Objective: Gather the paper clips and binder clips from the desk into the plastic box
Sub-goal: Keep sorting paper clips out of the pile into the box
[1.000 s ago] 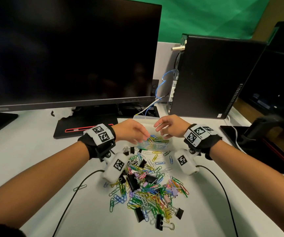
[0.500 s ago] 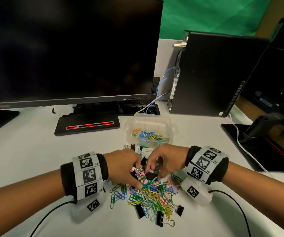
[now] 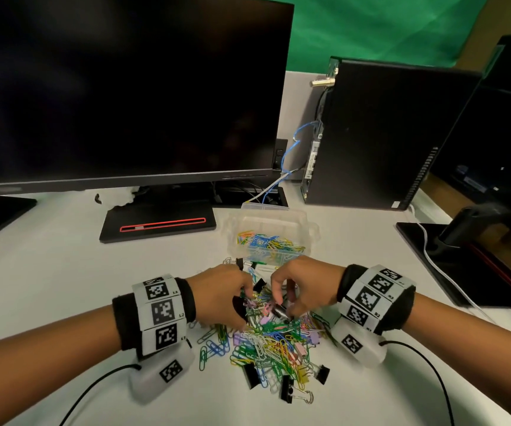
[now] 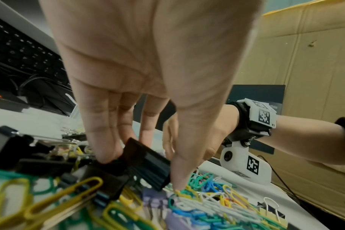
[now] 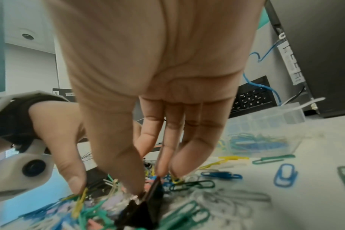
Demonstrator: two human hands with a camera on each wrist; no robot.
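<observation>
Both my hands are down in the heap of coloured wire paper clips (image 3: 266, 342). My left hand (image 3: 220, 295) pinches a black metal binder clip (image 4: 148, 163); my right hand (image 3: 304, 284) pinches another black binder clip (image 5: 146, 207). The clear plastic box (image 3: 311, 233) sits just above them in the frame, on the white desk (image 3: 48, 272).

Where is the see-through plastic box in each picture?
Head: the plastic box stands mid-desk, beyond both hands, in front of the monitor.
Left wrist: only a pale sliver of it shows, behind the fingers, too little to point at.
Right wrist: plastic box at right, beyond the fingertips.
Shared landmark: the pile of coloured clips.
</observation>
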